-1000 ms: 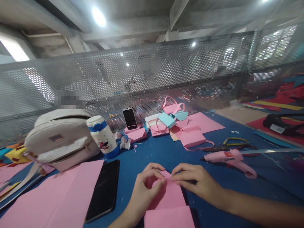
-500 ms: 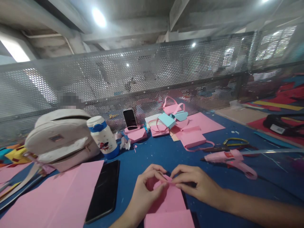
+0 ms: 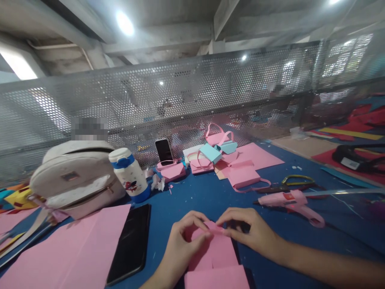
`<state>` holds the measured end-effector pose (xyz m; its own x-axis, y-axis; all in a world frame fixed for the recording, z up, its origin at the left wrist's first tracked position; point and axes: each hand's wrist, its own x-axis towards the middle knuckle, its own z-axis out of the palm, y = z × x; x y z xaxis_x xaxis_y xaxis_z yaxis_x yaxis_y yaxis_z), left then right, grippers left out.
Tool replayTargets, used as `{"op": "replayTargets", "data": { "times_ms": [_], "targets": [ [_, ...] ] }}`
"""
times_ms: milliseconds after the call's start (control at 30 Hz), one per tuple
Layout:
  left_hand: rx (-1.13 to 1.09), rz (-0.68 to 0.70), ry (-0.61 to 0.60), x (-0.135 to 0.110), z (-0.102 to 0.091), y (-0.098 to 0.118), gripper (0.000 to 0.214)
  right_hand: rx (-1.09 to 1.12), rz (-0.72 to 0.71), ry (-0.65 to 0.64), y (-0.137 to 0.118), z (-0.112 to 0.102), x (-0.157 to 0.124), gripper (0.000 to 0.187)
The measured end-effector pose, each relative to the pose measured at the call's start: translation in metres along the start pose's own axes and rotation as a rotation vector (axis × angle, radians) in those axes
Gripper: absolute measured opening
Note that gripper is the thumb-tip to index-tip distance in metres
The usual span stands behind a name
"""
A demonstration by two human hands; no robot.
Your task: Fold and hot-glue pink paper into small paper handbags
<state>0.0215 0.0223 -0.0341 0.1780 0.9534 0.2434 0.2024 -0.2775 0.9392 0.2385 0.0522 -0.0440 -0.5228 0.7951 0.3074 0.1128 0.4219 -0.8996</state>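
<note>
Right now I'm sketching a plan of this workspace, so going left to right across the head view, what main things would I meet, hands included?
White backpack → white-and-blue bottle → left hand → folded pink paper → right hand → pink glue gun → black object with a white label.

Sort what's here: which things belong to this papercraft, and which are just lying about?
Belongs: pink piece, in left hand and right hand; probably glue gun, large pink sheet, paper bags.

Seemingly lying about: backpack, bottle, phone, black device.
</note>
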Motion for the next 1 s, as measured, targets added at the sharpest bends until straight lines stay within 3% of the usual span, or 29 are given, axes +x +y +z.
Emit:
{"op": "replayTargets", "data": {
  "times_ms": [133,333,600,800,1000],
  "targets": [
    [-0.015,-0.038,0.013,-0.001,0.001,-0.001,0.005,0.226,0.207,0.007,0.006,0.003,0.006,0.022],
    [-0.044,-0.022,0.008,-0.003,0.004,-0.004,0.005,0.306,0.380,-0.192,0.011,0.000,0.014,0.031],
    [-0.054,-0.002,-0.044,-0.002,0.007,0.003,0.008,0.326,0.429,-0.230,0.001,-0.001,0.017,0.014],
    [-0.044,-0.007,-0.080,-0.002,0.008,0.005,0.008,0.328,0.364,-0.224,-0.001,0.003,0.015,0.004],
    [-0.017,0.003,-0.009,-0.003,0.007,0.003,0.008,0.240,0.315,-0.196,0.002,0.006,0.010,0.027]
  ]
}}
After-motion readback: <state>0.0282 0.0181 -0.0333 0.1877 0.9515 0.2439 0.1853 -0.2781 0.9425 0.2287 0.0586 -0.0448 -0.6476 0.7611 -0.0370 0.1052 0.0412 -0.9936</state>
